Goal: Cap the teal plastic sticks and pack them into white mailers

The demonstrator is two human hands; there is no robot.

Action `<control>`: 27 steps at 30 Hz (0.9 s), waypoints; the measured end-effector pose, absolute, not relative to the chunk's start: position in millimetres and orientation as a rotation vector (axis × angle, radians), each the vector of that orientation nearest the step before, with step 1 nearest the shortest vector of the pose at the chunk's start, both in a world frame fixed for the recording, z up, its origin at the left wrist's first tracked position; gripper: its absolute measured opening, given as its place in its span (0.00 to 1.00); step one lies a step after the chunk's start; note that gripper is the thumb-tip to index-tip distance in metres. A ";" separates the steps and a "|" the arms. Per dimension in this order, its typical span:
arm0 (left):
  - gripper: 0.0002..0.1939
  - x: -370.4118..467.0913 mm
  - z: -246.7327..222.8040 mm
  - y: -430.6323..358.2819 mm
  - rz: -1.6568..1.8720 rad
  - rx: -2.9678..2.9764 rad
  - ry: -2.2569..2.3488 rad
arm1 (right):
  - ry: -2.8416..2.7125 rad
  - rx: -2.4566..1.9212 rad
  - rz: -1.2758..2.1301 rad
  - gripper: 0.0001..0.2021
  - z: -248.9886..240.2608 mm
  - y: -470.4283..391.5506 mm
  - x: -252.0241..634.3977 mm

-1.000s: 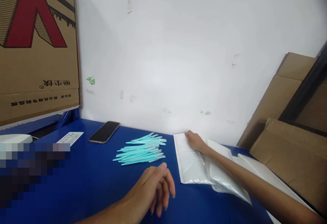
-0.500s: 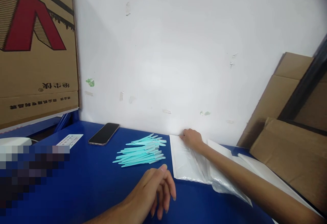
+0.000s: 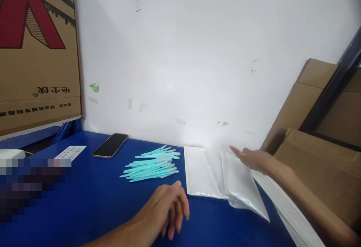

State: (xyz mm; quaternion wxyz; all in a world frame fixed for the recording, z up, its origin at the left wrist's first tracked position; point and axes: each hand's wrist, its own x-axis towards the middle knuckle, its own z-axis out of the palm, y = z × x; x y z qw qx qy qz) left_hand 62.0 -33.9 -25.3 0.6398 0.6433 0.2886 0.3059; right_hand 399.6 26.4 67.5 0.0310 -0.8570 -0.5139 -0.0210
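My left hand (image 3: 169, 211) hovers over the blue table with its fingers loosely bent and apart, holding nothing. Just beyond it lies a loose pile of slim turquoise sticks (image 3: 152, 165) with pale ends, perhaps swabs. To their right rests a flat white plastic bag (image 3: 200, 171). Farther right a stack of clear-and-white plastic bags (image 3: 242, 181) lies at a slant. My right hand (image 3: 255, 159), a little blurred, is above the far right end of that stack, one finger stretched toward the wall; nothing shows in it.
A phone (image 3: 111, 145) and a printed card (image 3: 70, 153) lie at the left of the blue table (image 3: 93, 194). A large printed carton (image 3: 39, 66) stands at the left; folded cardboard (image 3: 316, 179) leans at the right. The white wall (image 3: 169, 59) bounds the back.
My right hand has left the far edge of the left white bag and moved right, over the bag stack. The left hand keeps its pose. The view has shifted slightly.
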 end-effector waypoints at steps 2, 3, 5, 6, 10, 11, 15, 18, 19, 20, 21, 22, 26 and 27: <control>0.38 63.3 -28.6 -32.9 0.693 1.464 0.650 | -1.552 -2.717 0.160 0.49 51.4 18.6 401.5; 0.38 63.8 -29.7 -32.4 0.686 1.466 0.650 | -1.541 -2.740 0.258 0.51 44.2 18.0 399.9; 0.39 64.2 -29.6 -32.1 0.675 1.472 0.665 | -1.542 -2.746 0.385 0.53 33.3 22.4 393.9; 0.38 64.0 -28.1 -32.4 0.672 1.478 0.672 | -1.549 -2.744 0.416 0.54 29.5 26.6 390.5; 0.38 62.2 -16.4 -36.3 0.656 1.502 0.727 | -1.613 -2.742 0.383 0.54 21.3 45.8 379.6; 0.38 61.9 -13.9 -37.3 0.651 1.504 0.743 | -1.628 -2.745 0.359 0.49 20.2 49.2 378.1; 0.37 62.6 -14.0 -38.5 0.644 1.513 0.743 | -1.665 -2.750 0.267 0.24 19.0 54.5 375.9; 0.36 63.5 -20.6 -36.5 0.636 1.513 0.714 | -1.680 -2.745 0.198 0.19 20.3 55.2 376.2; 0.36 63.6 -22.4 -35.9 0.635 1.510 0.711 | -1.684 -2.742 0.175 0.19 20.8 55.6 376.2; 0.35 63.4 -23.7 -35.4 0.635 1.509 0.712 | -1.688 -2.740 0.151 0.19 21.2 56.2 376.1; 0.35 63.1 -24.5 -35.2 0.633 1.508 0.713 | -1.691 -2.740 0.129 0.19 21.7 56.9 375.8; 0.35 62.6 -24.8 -35.3 0.632 1.509 0.713 | -1.694 -2.739 0.109 0.18 22.0 57.6 375.2; 0.34 60.6 -23.2 -36.8 0.626 1.536 0.715 | -1.719 -2.716 0.038 0.19 21.4 61.0 369.0; 0.34 60.3 -22.7 -37.2 0.626 1.545 0.719 | -1.728 -2.701 0.014 0.19 20.7 62.2 366.3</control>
